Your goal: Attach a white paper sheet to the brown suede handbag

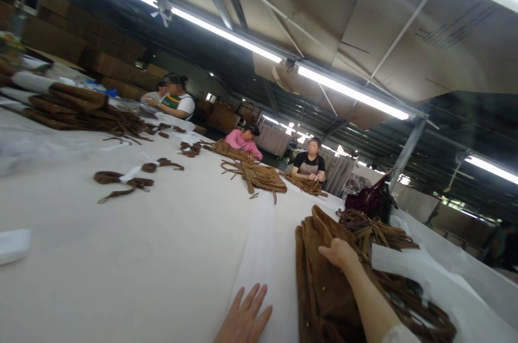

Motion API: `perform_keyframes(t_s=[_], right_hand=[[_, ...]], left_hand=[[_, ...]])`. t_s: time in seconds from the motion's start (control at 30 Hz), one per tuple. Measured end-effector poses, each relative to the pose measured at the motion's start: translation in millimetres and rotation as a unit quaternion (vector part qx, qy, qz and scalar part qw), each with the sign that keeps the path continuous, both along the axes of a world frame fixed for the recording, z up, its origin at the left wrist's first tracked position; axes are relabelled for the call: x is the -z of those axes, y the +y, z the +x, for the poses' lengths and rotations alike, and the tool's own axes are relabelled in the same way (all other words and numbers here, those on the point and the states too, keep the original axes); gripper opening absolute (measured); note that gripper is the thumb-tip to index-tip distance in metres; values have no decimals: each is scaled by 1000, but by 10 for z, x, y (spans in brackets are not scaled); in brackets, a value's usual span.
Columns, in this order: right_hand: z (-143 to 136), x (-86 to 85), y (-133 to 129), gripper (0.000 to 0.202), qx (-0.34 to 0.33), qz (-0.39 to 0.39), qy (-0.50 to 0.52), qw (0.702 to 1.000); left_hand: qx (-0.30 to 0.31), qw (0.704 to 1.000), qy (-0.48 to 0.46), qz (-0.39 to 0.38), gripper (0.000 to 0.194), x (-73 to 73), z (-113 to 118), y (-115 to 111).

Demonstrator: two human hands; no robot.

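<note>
Right hand [339,253] gripping top of brown suede bag [324,278], fingers curled over its edge | left hand [245,317] flat, fingers spread on white table cover [162,256], holding nothing | bag just right of left hand, long axis running away from wearer | right hand nearer.

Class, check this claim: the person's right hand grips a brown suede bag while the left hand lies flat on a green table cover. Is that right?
Not quite. The head view shows the left hand flat on a white table cover, not green. The right hand does grip the brown suede bag.
</note>
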State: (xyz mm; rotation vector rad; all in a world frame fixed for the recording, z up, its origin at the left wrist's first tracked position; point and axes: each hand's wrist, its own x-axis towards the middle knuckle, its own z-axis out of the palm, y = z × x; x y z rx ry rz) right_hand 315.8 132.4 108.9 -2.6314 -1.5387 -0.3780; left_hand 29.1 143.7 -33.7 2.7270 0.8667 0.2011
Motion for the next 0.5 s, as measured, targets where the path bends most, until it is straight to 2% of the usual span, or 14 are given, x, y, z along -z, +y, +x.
perform_keyframes(t_s=[0.07, 0.17, 0.27, 0.37, 0.43, 0.5], right_hand=[[-109, 215, 61, 24, -13, -25, -12, 1000], [-256, 556, -36, 41, -38, -50, -33, 997], [-252, 808, -240, 45, -61, -74, -26, 995], [-69, 886, -384, 48, -75, -84, -2, 994], [70, 854, -384, 50, -82, -83, 15, 993], [154, 786, -305, 45, -86, -82, 35, 992]], left_hand=[[5, 1000, 2, -17, 87, -29, -46, -8], [9, 999, -10, -51, 84, -72, -140, -24], [10, 997, -9, -73, 82, -200, -246, -42], [6, 996, 13, -83, 83, -400, -350, -36], [12, 996, 10, -88, 81, -515, -409, -5], [12, 994, 3, -109, 70, -575, -448, 41]])
